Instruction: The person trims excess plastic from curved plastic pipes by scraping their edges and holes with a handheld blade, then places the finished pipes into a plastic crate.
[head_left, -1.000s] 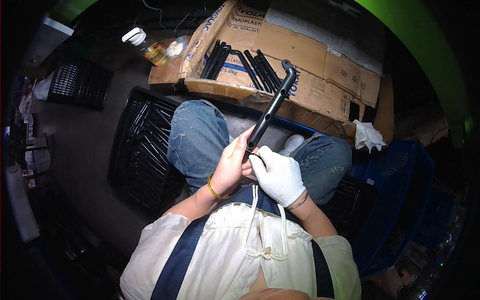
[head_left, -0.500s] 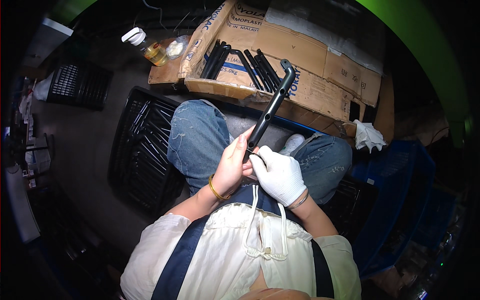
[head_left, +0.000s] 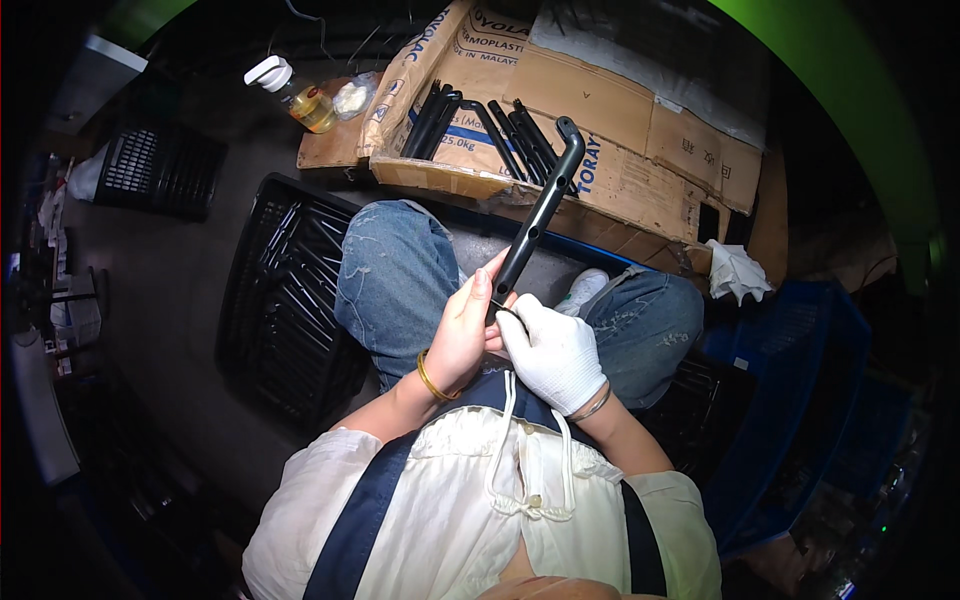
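A black metal tube [head_left: 536, 226] with holes along its side and a bent, flattened far end slants up and away over my lap. Its lower end is wrapped by my bare left hand [head_left: 464, 322], closed round it. Against that same end, my white-gloved right hand [head_left: 552, 352] is closed in a pinch. A thin dark piece shows between the gloved fingers and the tube; it is too small to name. The lowest tip of the tube is partly hidden by my fingers.
Ahead, an opened cardboard box [head_left: 640, 222] holds several black tubes [head_left: 428, 122]. A bottle [head_left: 308, 106] of yellowish liquid stands at its left. A black crate [head_left: 243, 262] of tubes lies left of my knee. Blue bins [head_left: 775, 365] are at right, below a crumpled white cloth [head_left: 738, 272].
The tube's far end has shifted slightly left and toward me, rolling a little so its holes face differently. My right hand has tilted and moved slightly left. Both hands keep their hold.
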